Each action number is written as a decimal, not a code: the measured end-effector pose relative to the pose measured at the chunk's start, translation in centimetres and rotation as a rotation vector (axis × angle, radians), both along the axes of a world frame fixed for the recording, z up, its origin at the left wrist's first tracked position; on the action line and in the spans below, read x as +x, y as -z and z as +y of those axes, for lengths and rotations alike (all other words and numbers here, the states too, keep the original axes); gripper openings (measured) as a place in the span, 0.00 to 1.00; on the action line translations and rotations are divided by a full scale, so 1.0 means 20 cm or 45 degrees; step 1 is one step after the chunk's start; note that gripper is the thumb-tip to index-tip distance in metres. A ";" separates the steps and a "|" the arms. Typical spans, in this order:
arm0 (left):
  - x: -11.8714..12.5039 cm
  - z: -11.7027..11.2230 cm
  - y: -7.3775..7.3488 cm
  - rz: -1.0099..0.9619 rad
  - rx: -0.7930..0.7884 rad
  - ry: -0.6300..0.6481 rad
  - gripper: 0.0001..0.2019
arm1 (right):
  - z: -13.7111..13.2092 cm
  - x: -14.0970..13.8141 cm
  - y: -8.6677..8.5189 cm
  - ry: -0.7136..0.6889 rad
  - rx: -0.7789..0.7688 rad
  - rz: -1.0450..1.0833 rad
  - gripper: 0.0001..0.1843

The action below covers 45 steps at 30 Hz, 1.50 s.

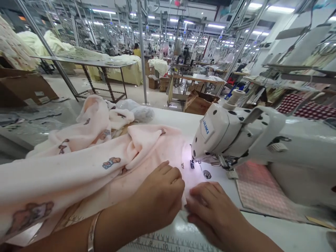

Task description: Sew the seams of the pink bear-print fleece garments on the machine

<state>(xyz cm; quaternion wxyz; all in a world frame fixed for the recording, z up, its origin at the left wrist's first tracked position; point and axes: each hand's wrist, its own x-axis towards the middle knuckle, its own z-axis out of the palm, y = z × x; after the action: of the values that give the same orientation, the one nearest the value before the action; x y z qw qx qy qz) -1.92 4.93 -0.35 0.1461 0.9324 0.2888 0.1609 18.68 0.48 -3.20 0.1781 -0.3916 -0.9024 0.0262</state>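
Observation:
Pale pink fleece fabric point(152, 147) printed with small bears spreads across the sewing table, and its right edge lies beneath the presser foot point(192, 163) of a white sewing machine point(223, 129). My left hand point(162, 192), a silver bangle on its wrist, presses on the fabric with fingers curled and gripping near the edge. Just to the right, my right hand point(210, 206) pinches the fabric's near edge between thumb and fingers, slightly blurred. Both hands are close in front of the needle area, which a small lamp lights.
A printed ruler strip point(162, 243) runs along the table's front edge. Pink checked cloth point(262, 192) lies under the machine arm. Behind the table stand an open cardboard box point(201, 101) and a metal-framed table point(86, 61) piled with pale cloth. A clear plastic bag point(136, 110) sits at the far edge.

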 end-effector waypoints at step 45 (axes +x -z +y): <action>-0.05 -0.10 0.10 0.096 -0.057 0.020 0.09 | -0.05 -0.11 0.02 -0.054 0.156 0.180 0.07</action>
<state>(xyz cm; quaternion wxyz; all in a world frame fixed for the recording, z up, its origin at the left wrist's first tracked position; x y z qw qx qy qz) -2.87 2.97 -2.38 0.1572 0.9365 0.2904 0.1182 16.45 -0.54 -3.67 0.2643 -0.3580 -0.8956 0.0022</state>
